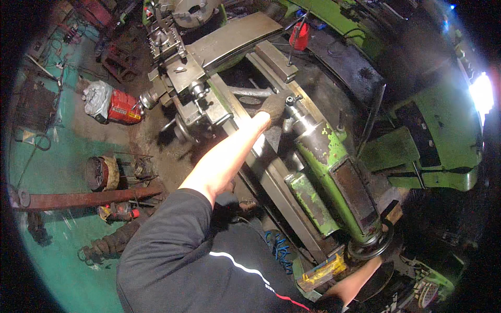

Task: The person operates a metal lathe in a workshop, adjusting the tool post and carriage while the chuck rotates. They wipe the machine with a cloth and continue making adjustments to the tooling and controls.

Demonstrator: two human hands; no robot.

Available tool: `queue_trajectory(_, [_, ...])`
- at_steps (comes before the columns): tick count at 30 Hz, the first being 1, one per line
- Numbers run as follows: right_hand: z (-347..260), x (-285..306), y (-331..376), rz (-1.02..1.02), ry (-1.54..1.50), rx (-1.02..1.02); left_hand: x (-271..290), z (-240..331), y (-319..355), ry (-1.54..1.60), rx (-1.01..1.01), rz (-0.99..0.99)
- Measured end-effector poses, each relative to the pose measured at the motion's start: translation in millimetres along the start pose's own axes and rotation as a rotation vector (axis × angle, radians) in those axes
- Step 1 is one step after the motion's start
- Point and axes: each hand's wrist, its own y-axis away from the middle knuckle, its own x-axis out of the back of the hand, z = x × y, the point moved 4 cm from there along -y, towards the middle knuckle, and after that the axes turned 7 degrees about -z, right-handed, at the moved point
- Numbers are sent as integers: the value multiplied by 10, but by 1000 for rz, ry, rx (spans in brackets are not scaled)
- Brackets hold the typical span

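In the head view, the left arm reaches across the lathe, and the dark-covered left hand [275,107] lies at the nose of the steel barrel [302,121] of a green tailstock [334,148]; a hand put there could steady or feel that end, I would judge. Its fingers are turned away and dark, so I cannot tell whether they close on the metal or only rest there. The tailstock sits toward the right, on the long bed rails [287,193], presumably so that its barrel lines up with the round chuck [194,11] at the far end. The right forearm [359,281] comes up at the near right to the tailstock's handwheel [370,249], probably because the wheel is worked from that end; the right hand is lost in shadow, and its finger state cannot be told. Farther left, the carriage [182,73] rides across the bed, apart from the barrel's nose. On the floor to the left stands a red container [125,107] with a grey bundle [97,96] against it, perhaps set there to be within easy reach.
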Motion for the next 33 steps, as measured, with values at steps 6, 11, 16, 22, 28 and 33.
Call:
queue_trajectory(6, [-577,-682,838,428,-25,265,85,11,55,22,45,6])
queue_trajectory(11, [-97,-133,-113,64,19,5,-75,14,-46,-16,-36,-22])
queue_trajectory(16, [-405,-235,863,295,55,259,43,-27,71,89,74,-20])
queue_trajectory(22, [-555,-301,162,175,103,186,5,169,67,6,4,21])
queue_trajectory(28, [-169,-175,1223,240,14,140,-21,17,70,0,48,11])
queue_trajectory(33, [-481,-671,891,392,-44,135,-55,104,97,54,20,-24])
